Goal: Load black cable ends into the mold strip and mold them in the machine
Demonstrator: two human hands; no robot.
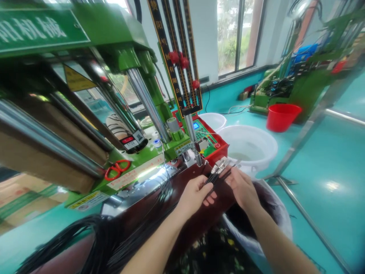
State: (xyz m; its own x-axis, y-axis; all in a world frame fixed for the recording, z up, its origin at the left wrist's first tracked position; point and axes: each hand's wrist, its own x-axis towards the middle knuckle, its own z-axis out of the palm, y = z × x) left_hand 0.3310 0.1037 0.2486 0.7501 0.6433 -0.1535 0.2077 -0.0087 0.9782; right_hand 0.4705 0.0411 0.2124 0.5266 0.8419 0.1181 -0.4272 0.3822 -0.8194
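Cable tips (219, 167) — blurred; black coil (100, 233) — cut off.

Cables (110, 232) — on table (205, 217), before machine (137, 171)

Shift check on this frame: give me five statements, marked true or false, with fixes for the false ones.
1. The left hand holds a bundle of black cables. True.
2. The right hand holds scissors. False: the red scissor handles are at the green machine; the right hand is by the bundle's metal ends.
3. A red bucket stands on the floor. True.
4. The large coil of black cable is at the picture's upper right. False: the coil is at the lower left.
5. The keypad panel sits in a red housing. True.
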